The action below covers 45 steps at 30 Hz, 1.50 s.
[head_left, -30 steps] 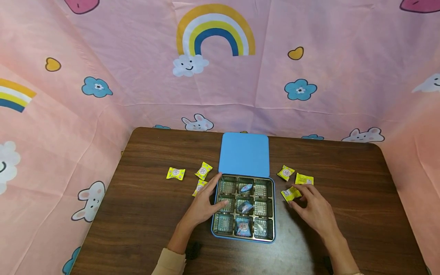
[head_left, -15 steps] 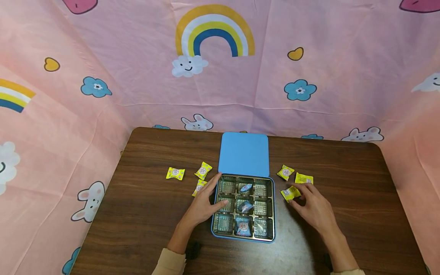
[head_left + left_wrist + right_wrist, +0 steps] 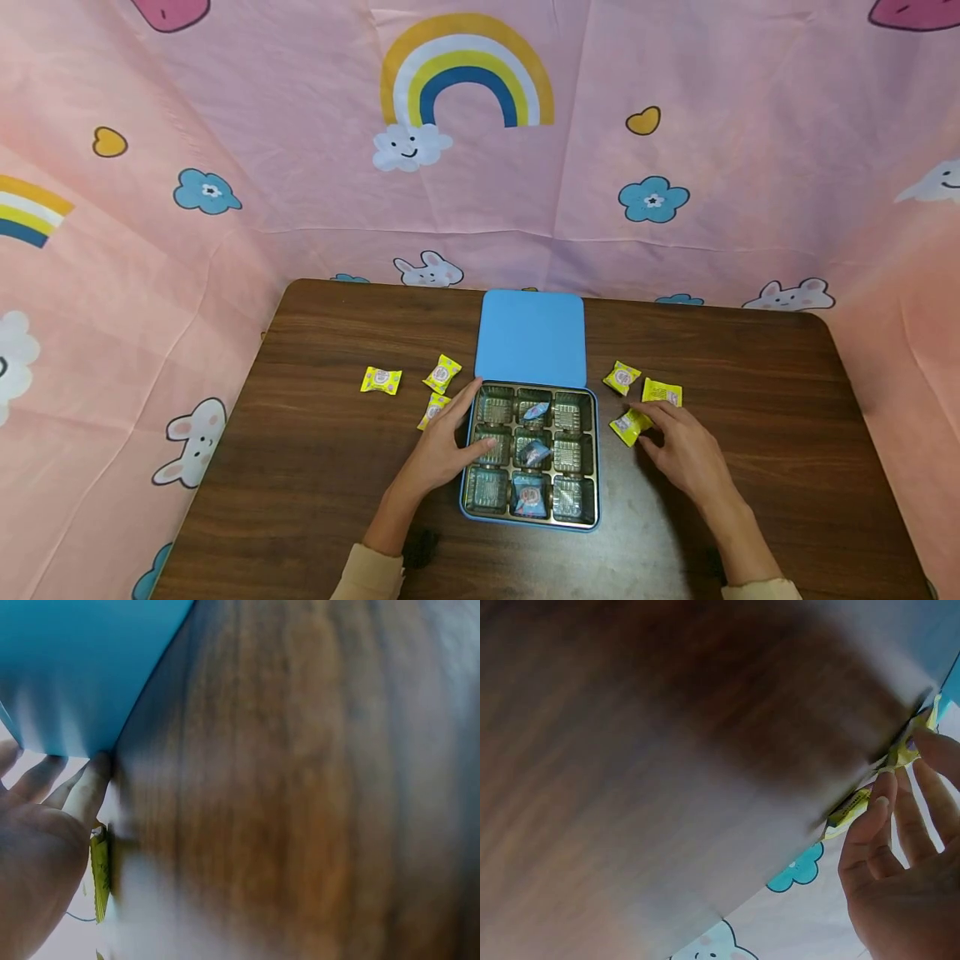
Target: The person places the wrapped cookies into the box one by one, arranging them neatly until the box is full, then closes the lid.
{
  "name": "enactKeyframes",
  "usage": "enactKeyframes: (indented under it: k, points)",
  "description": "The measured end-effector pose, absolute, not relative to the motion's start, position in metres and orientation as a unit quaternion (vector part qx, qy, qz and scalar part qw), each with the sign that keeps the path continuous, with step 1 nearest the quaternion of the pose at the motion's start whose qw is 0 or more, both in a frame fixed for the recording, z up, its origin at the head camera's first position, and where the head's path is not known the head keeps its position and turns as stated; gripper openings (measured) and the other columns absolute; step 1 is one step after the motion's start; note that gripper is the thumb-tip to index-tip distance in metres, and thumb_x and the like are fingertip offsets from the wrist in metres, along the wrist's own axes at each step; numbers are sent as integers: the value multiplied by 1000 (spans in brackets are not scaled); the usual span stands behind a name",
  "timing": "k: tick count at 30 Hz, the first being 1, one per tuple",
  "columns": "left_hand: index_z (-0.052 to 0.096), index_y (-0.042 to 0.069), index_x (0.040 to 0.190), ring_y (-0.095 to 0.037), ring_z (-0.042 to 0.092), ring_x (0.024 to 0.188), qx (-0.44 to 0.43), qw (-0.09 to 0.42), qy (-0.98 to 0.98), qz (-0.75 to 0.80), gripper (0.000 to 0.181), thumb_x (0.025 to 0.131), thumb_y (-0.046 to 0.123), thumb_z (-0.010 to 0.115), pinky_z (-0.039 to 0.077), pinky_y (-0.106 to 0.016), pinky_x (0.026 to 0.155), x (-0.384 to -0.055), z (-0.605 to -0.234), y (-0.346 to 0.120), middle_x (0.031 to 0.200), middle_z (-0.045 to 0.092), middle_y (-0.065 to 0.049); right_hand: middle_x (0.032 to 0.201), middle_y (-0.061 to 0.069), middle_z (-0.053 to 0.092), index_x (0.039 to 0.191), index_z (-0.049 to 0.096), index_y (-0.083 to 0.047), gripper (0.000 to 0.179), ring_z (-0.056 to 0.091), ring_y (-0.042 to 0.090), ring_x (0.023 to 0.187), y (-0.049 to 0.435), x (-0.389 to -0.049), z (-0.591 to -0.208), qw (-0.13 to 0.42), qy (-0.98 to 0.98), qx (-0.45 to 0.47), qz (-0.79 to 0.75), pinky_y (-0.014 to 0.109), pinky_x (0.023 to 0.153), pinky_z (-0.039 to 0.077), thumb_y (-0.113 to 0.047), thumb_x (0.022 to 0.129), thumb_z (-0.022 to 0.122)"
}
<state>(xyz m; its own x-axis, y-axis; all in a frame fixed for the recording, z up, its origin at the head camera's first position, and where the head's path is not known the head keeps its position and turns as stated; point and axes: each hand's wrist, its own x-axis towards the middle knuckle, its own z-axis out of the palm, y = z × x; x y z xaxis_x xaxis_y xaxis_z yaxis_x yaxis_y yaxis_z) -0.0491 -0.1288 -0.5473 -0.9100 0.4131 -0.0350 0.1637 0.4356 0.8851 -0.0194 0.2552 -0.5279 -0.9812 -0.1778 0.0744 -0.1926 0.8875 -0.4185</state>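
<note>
In the head view a blue tin [image 3: 463, 518] with a clear compartment insert lies in front of me. Its middle column holds three blue wrapped candies [image 3: 530, 497], one per compartment. My left hand [image 3: 442, 454] rests on the tin's left side, fingers straight along the outer wall and thumb over a left compartment; the left wrist view shows those fingers against the blue wall [image 3: 67, 682]. My right hand [image 3: 686, 454] pinches a yellow wrapped candy [image 3: 628, 427] between thumb and fingers, right of the tin. The right wrist view shows this candy [image 3: 904, 754] between the fingertips, low at the table.
Two more yellow candies [image 3: 622, 377] lie just beyond my right hand. Three others [image 3: 382, 380] lie left of the tin, one partly behind my left hand. The blue lid [image 3: 531, 337] lies behind the tin. A patterned pink cloth [image 3: 480, 183] surrounds the wooden table [image 3: 300, 500].
The yellow candy under my right hand has turned and shifted slightly left, and the right thumb has moved a little right. My left hand has stayed at the tin.
</note>
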Motion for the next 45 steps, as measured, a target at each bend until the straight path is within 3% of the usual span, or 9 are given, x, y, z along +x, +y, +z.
enactKeyframes:
  k: [6, 11, 24, 32, 39, 45]
  points:
    - [21, 24, 160, -20, 25, 148, 173, 124, 838, 502, 89, 90, 36, 74, 39, -51, 110, -49, -548, -130, 163, 19, 7, 110, 11, 56, 133, 65, -17, 61, 59, 25, 87, 254, -21, -530, -13, -975, 94, 203, 45, 68, 54, -10, 76, 85]
    - [21, 23, 160, -21, 25, 148, 169, 128, 838, 503, 89, 90, 35, 75, 39, -51, 110, -48, -548, -130, 163, 19, 7, 106, 11, 51, 126, 68, -14, 54, 56, 24, 84, 253, -21, -533, -23, -976, 80, 203, 45, 69, 52, -18, 76, 87]
    - [21, 25, 160, -23, 27, 147, 171, 122, 842, 497, 89, 90, 35, 75, 40, -52, 109, -49, -547, -130, 163, 20, 5, 103, 9, 53, 109, 74, -11, 43, 56, 25, 85, 254, -19, -532, 25, -974, 75, 210, 41, 67, 49, -25, 71, 91]
    - [21, 25, 160, -22, 26, 147, 169, 126, 841, 499, 90, 90, 35, 75, 40, -50, 109, -49, -546, -130, 163, 20, 5, 102, 5, 56, 97, 74, -14, 35, 50, 18, 76, 254, -19, -529, 72, -971, 79, 212, 34, 57, 43, -29, 70, 90]
    - [21, 23, 160, -22, 26, 147, 168, 126, 838, 504, 89, 90, 34, 75, 40, -50, 109, -49, -547, -129, 163, 20, 5, 104, 1, 56, 95, 73, -16, 34, 49, 14, 69, 253, -19, -526, 110, -966, 76, 222, 32, 53, 41, -30, 68, 89]
    - [22, 22, 160, -22, 27, 147, 168, 122, 837, 506, 89, 90, 34, 75, 40, -50, 109, -49, -548, -129, 163, 21, 4, 106, 0, 55, 95, 72, -15, 35, 50, 14, 69, 251, -20, -521, 106, -967, 65, 222, 33, 54, 42, -31, 69, 89]
